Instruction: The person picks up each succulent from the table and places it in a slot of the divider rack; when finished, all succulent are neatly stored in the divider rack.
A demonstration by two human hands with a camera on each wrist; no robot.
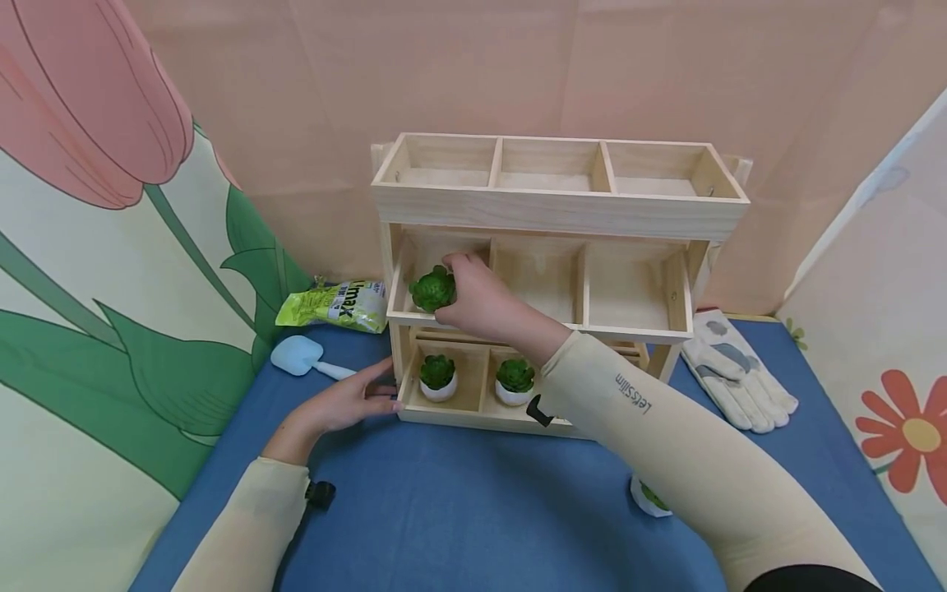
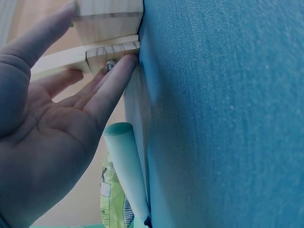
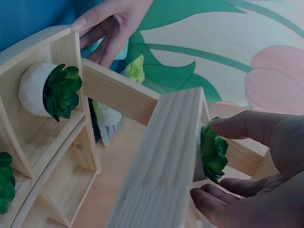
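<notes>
A wooden three-tier planter shelf [image 1: 562, 210] stands on the blue-covered table. My right hand [image 1: 484, 298] holds a green potted succulent [image 1: 432, 289] in the left compartment of the middle tier. In the right wrist view, its thumb and fingers lie on either side of the leaves, and the tier's front board partly hides the white pot. My left hand [image 1: 344, 407] touches the left end of the bottom tier, fingers fairly straight in the left wrist view. Two more potted succulents, one on the left [image 1: 438, 378] and another beside it [image 1: 514, 381], sit in the bottom tier.
Left of the shelf lie a green and white bag [image 1: 336, 306] and a light blue toy-like shovel [image 1: 311, 358]. White and grey gloves [image 1: 740, 374] rest at the right. Another potted succulent [image 1: 651, 497] lies tipped on the table, partly behind the right sleeve.
</notes>
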